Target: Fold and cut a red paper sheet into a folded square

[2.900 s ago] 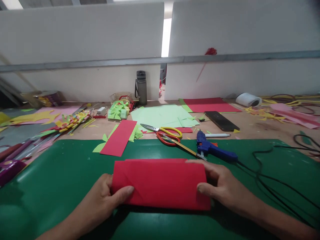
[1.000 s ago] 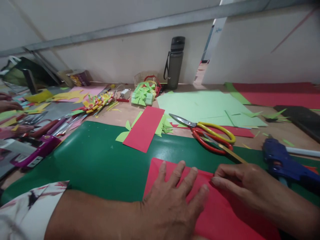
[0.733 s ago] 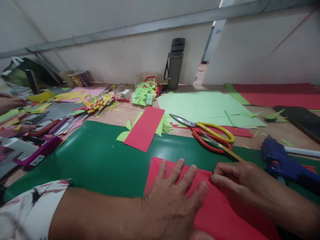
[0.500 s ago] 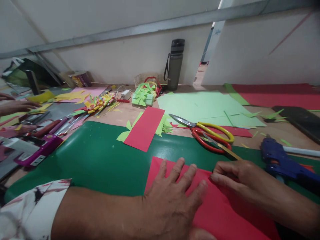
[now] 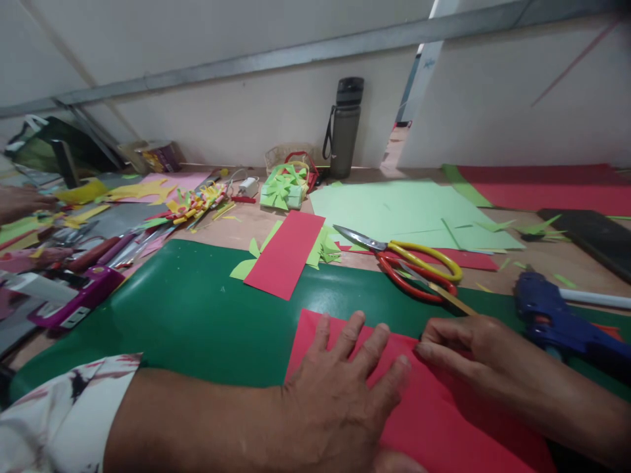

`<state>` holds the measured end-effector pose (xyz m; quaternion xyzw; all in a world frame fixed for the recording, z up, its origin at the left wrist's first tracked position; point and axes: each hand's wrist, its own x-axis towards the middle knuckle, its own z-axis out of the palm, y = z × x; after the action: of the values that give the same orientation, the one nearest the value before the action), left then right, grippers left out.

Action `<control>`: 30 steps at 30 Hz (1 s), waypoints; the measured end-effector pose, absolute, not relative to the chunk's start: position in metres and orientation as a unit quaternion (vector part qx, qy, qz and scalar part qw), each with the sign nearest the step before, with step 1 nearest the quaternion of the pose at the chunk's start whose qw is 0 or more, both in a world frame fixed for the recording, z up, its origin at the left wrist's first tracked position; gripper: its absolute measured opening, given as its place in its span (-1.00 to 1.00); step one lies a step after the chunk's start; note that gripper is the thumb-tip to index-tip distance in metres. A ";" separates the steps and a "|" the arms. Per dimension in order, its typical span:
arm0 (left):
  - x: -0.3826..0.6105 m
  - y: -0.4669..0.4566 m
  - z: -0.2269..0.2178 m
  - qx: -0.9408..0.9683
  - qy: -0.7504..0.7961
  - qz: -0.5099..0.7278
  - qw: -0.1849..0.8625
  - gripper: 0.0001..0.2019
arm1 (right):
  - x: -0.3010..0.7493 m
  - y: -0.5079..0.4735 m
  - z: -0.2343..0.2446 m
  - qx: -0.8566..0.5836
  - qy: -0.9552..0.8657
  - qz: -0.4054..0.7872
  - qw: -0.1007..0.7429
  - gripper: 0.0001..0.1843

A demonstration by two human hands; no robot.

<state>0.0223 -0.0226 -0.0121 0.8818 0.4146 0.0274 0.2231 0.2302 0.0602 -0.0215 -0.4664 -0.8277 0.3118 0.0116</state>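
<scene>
My left hand (image 5: 340,394) lies flat on a sheet of red paper (image 5: 434,420), fingers spread. At the sheet's far edge, my right hand (image 5: 463,348) is closed in a pinch on the paper, thumb against the bent fingers. The sheet rests on a green mat (image 5: 207,315). Just beyond the right hand are scissors (image 5: 384,246) with one yellow and one red handle, their blades pointing left. A thin pointed tool (image 5: 441,292) lies across the red handle. Farther off, a red paper strip (image 5: 286,256) covers part of some light green paper cutouts (image 5: 328,248).
A blue glue gun (image 5: 557,322) lies right of my right hand. Behind are pale green sheets (image 5: 384,203), a dark bottle (image 5: 346,131) and a green paper flower (image 5: 283,190). Tools and a purple tape dispenser (image 5: 83,299) crowd the left. Another person's hand (image 5: 20,203) is at the left edge.
My hands and the red sheet stay almost in place. The other person's hand at the left edge has drawn back to the left.
</scene>
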 end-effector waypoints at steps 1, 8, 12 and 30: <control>0.022 -0.023 -0.012 0.882 0.414 0.027 0.222 -0.20 | 0.230 0.060 -0.022 -0.467 -0.827 0.312 0.015 -0.62; 0.023 -0.024 -0.011 0.883 0.425 0.020 0.197 -0.21 | 0.229 0.060 -0.022 -0.469 -0.815 0.337 0.040 -0.62; 0.024 -0.025 -0.011 0.885 0.424 0.010 0.192 -0.22 | 0.233 0.056 -0.010 -0.493 -0.763 0.415 0.049 -0.81; 0.029 -0.036 -0.037 0.904 0.426 0.029 -0.029 -0.27 | 0.274 0.010 -0.006 -0.607 -0.621 0.462 0.182 -0.72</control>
<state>0.0288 -0.0356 -0.0374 0.9037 0.4261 0.0294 -0.0293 0.2735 0.0103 -0.0062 -0.6071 -0.6207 0.4617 0.1816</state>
